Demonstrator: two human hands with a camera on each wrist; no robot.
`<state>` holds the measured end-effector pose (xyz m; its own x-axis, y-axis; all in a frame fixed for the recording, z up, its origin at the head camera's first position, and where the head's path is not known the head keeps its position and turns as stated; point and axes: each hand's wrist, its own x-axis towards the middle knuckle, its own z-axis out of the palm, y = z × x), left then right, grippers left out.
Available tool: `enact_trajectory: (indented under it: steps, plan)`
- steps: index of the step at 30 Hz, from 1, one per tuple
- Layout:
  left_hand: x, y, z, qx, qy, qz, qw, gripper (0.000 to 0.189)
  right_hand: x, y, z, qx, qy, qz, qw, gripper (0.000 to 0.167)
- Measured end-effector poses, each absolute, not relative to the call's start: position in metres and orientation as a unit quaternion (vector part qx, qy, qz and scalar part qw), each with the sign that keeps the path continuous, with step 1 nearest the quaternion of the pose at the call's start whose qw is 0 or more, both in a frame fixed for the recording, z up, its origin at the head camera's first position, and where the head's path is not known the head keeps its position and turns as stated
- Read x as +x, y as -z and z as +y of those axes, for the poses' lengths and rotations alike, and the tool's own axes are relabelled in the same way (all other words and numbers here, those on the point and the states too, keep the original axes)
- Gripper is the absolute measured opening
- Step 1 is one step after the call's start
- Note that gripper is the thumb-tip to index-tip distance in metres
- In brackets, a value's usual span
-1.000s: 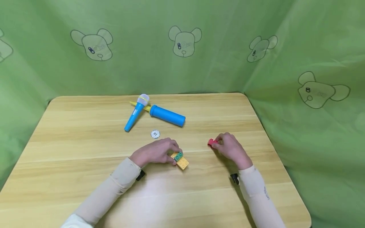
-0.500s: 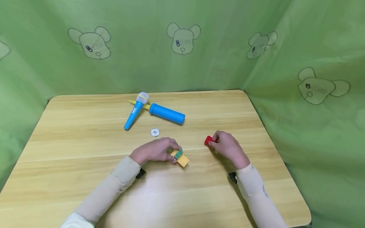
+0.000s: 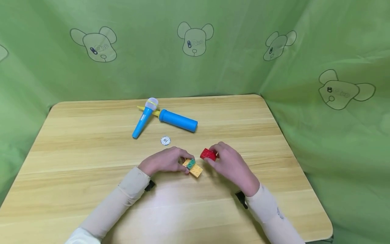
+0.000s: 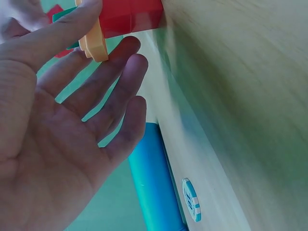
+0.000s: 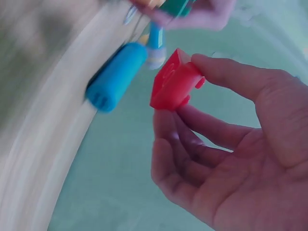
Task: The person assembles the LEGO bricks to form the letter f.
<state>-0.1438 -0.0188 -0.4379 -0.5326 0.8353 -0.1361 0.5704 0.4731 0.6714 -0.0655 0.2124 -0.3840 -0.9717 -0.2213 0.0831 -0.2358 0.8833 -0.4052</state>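
My left hand (image 3: 166,160) pinches a stack of toy building bricks between thumb and fingers. On top is a small green brick (image 3: 191,164), lying across a yellow brick (image 3: 196,170). In the left wrist view, red bricks (image 4: 131,18) sit under the yellow one, close to the tabletop. My right hand (image 3: 230,164) holds a separate red brick (image 3: 208,154) between thumb and fingertips, just right of the stack and apart from it. The right wrist view shows this brick tilted, with part of its studs visible; the fingers cover some of it.
Beyond my hands on the wooden table (image 3: 100,135) lie a blue toy microphone (image 3: 142,121) and a blue cylinder (image 3: 178,121) with a yellow pointed end. A round white chip (image 3: 166,140) is behind my left hand. Green curtains (image 3: 146,67) enclose the table's far and side edges.
My right hand has carried the red brick leftward, close to the stack, and turned it. The left hand keeps its hold on the stack in nearly the same place.
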Motion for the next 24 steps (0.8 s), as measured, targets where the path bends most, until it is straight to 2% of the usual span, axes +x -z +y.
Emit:
enact_trajectory:
  steps: [8, 16, 24]
  plan:
    - [-0.144, 0.439, -0.019, 0.420, -0.298, 0.825, 0.232, 0.053, -0.054, 0.385, 0.192, 0.167, -0.208, -0.963, 0.038, 0.032]
    - [-0.145, 0.440, -0.019, 0.420, -0.306, 0.822, 0.233, 0.051, -0.053, 0.388, 0.185, 0.177, -0.223, -0.958, 0.029, 0.034]
    - [-0.144, 0.439, -0.018, 0.421, -0.303, 0.826, 0.222, 0.045, -0.052, 0.393, 0.182, 0.188, -0.222, -0.956, 0.043, 0.035]
